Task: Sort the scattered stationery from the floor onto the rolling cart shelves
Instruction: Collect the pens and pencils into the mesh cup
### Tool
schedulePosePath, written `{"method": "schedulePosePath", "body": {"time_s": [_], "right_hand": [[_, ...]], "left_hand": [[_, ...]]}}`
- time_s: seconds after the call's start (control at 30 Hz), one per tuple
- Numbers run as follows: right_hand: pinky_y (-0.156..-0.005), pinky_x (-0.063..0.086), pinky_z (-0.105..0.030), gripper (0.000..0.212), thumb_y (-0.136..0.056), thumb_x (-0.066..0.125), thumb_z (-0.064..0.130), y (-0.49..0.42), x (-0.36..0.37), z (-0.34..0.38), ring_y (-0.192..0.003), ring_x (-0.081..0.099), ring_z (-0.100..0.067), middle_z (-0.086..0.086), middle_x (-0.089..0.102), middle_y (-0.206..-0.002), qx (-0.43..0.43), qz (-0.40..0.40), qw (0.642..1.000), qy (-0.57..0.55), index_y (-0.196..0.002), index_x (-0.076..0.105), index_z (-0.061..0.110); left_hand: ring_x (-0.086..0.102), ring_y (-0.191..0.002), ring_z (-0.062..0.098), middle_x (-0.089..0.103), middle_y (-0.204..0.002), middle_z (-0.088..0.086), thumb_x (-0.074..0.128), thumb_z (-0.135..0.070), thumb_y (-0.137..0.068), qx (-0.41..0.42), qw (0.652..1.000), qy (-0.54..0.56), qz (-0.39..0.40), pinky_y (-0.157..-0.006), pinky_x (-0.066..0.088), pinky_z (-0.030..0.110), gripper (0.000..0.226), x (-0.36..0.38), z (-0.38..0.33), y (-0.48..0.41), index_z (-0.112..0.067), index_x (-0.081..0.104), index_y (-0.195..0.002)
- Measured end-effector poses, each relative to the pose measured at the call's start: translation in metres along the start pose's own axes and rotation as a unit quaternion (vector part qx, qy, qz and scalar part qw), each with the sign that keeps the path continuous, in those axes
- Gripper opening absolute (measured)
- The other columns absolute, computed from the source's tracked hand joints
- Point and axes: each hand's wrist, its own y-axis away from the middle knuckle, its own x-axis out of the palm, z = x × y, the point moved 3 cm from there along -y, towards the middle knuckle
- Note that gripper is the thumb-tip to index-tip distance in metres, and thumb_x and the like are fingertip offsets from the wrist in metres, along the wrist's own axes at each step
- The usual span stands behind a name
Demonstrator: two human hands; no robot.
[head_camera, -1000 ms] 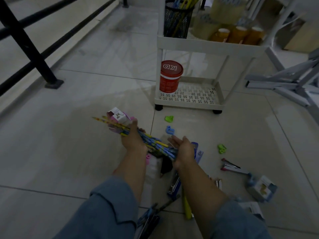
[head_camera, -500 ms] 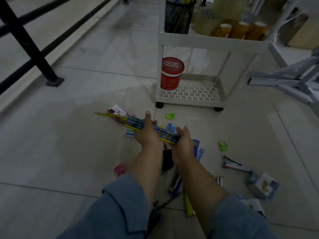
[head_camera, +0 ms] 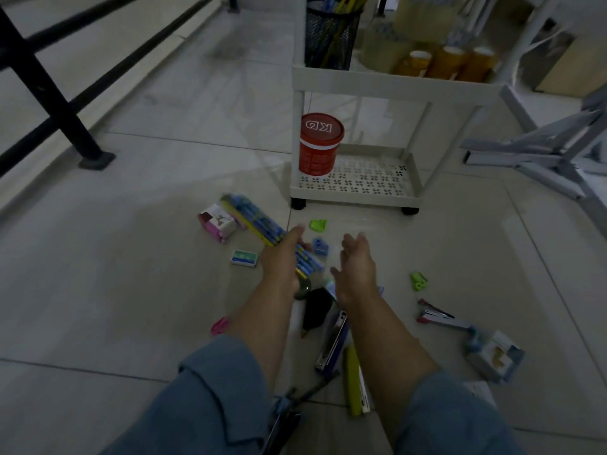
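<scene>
Surface: pale tiled floor (head_camera: 138, 244), dimly lit, with a black railing (head_camera: 49, 82) at the far left and a grey metal frame (head_camera: 542, 152) at the far right. The white rolling cart (head_camera: 394, 85) stands at the far centre on black castors. Its lower shelf (head_camera: 364, 180) is perforated and carries a red lidded tub (head_camera: 320, 146) at its left end. Its upper shelf (head_camera: 328, 78) carries a black mesh cup (head_camera: 330, 37) holding pencils, with brown tape rolls (head_camera: 446, 62) to the right of it. The left hand (head_camera: 282, 261) grasps a bundle of pencils (head_camera: 253, 221), blue and yellow. The bundle runs from under the hand toward the far left and is blurred at its far end. The right hand (head_camera: 356, 267) is released, fingers extended, holding nothing, just right of the bundle. Stationery on the floor: a pink and white box (head_camera: 218, 221) touching the bundle on its left; a small green and white box (head_camera: 244, 257) near the left hand; a green sharpener (head_camera: 318, 224) and a blue sharpener (head_camera: 320, 246) between the hands and the cart; a second green piece (head_camera: 418, 280) and a red stapler (head_camera: 437, 316) to the right; a blue and white pack (head_camera: 496, 354) at the near right; and a pink piece (head_camera: 220, 325) left of the left forearm. A black object (head_camera: 317, 307), a blue stapler (head_camera: 331, 343) and a yellow-green marker (head_camera: 353, 382) lie between the forearms.
</scene>
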Motion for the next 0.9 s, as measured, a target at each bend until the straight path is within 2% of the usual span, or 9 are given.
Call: {"method": "schedulePosePath", "body": {"time_s": [0.07, 0.17, 0.3, 0.43, 0.53, 0.67, 0.77, 0.83, 0.9], "right_hand": [[-0.114, 0.023, -0.038, 0.053, -0.101, 0.022, 0.042, -0.008, -0.013, 0.013, -0.141, 0.026, -0.018, -0.002, 0.033, -0.152, -0.038, 0.0, 0.998, 0.057, -0.143, 0.035, 0.011], [-0.113, 0.026, -0.035, 0.046, -0.101, 0.031, 0.035, -0.021, -0.026, 0.039, -0.141, 0.027, -0.015, 0.001, 0.033, -0.151, -0.09, -0.002, 0.992, 0.091, -0.142, 0.04, 0.015], [-0.104, 0.03, -0.027, 0.045, -0.098, 0.034, 0.038, -0.029, -0.028, 0.068, -0.137, 0.033, -0.011, 0.005, 0.038, -0.148, -0.139, 0.031, 0.98, 0.136, -0.138, 0.046, 0.021], [-0.105, 0.036, -0.031, 0.05, -0.101, 0.027, 0.04, -0.02, -0.01, 0.053, -0.117, 0.056, -0.017, -0.006, 0.063, -0.124, -0.11, 0.155, 0.918, 0.349, -0.106, 0.071, 0.017], [-0.109, 0.031, -0.035, 0.054, -0.098, 0.027, 0.051, -0.019, -0.012, 0.059, -0.125, 0.048, -0.013, 0.001, 0.057, -0.133, -0.131, 0.118, 0.957, 0.229, -0.123, 0.062, 0.019], [-0.109, 0.034, -0.043, 0.066, -0.085, 0.054, 0.053, -0.022, -0.022, 0.055, -0.13, 0.043, -0.017, 0.0, 0.047, -0.141, -0.078, 0.084, 0.984, 0.134, -0.14, 0.04, 0.018], [-0.085, 0.052, -0.031, 0.04, -0.085, 0.067, 0.021, -0.014, -0.009, 0.056, -0.1, 0.066, -0.018, -0.01, 0.067, -0.113, -0.091, 0.127, 0.977, 0.145, -0.121, 0.054, 0.009], [-0.079, 0.053, -0.031, 0.011, -0.089, 0.059, 0.006, -0.008, 0.002, 0.071, -0.086, 0.068, -0.021, -0.011, 0.07, -0.091, -0.131, 0.142, 0.974, 0.121, -0.1, 0.058, 0.008], [-0.079, 0.055, -0.034, 0.006, -0.091, 0.056, 0.003, -0.004, 0.013, 0.093, -0.076, 0.066, -0.023, -0.008, 0.065, -0.077, -0.157, 0.147, 0.971, 0.105, -0.09, 0.057, 0.009]], "left_hand": [[0.054, -0.053, 0.019, 0.055, -0.043, -0.002, 0.072, -0.022, -0.079, -0.021, 0.978, -0.188, 0.087, -0.071, 0.051, 0.037, 0.029, -0.007, 0.004, 0.0, -0.011, 0.055, -0.06], [0.055, -0.053, 0.018, 0.054, -0.052, 0.001, 0.07, -0.017, -0.08, -0.059, 0.873, -0.418, 0.246, -0.068, 0.05, 0.034, 0.023, -0.019, 0.01, 0.009, -0.013, 0.056, -0.062], [0.055, -0.055, 0.017, 0.055, -0.055, 0.001, 0.07, -0.015, -0.081, -0.102, 0.746, -0.537, 0.38, -0.067, 0.052, 0.032, 0.027, -0.013, 0.017, 0.025, -0.014, 0.054, -0.059], [0.055, -0.055, 0.016, 0.056, -0.055, 0.0, 0.072, -0.013, -0.08, -0.108, 0.746, -0.527, 0.392, -0.063, 0.051, 0.031, 0.025, 0.001, 0.016, 0.033, -0.015, 0.055, -0.062], [0.054, -0.055, 0.016, 0.055, -0.057, 0.001, 0.072, -0.014, -0.079, -0.071, 0.779, -0.513, 0.355, -0.061, 0.049, 0.03, 0.022, 0.002, 0.012, 0.031, -0.015, 0.055, -0.065], [0.053, -0.055, 0.017, 0.053, -0.059, 0.002, 0.073, -0.018, -0.079, 0.01, 0.828, -0.473, 0.301, -0.058, 0.047, 0.027, 0.023, 0.012, 0.002, 0.028, -0.014, 0.054, -0.066], [0.054, -0.054, 0.017, 0.053, -0.061, 0.003, 0.074, -0.02, -0.078, 0.037, 0.799, -0.51, 0.315, -0.059, 0.049, 0.031, 0.025, 0.027, -0.005, 0.036, -0.014, 0.052, -0.068], [0.056, -0.056, 0.017, 0.054, -0.063, 0.004, 0.073, -0.017, -0.079, 0.057, 0.798, -0.519, 0.301, -0.063, 0.051, 0.033, 0.024, 0.037, -0.015, 0.042, -0.013, 0.051, -0.069], [0.056, -0.055, 0.014, 0.055, -0.064, 0.003, 0.069, -0.013, -0.081, 0.088, 0.816, -0.505, 0.267, -0.057, 0.049, 0.025, 0.022, 0.051, -0.031, 0.047, -0.015, 0.051, -0.069]]}}
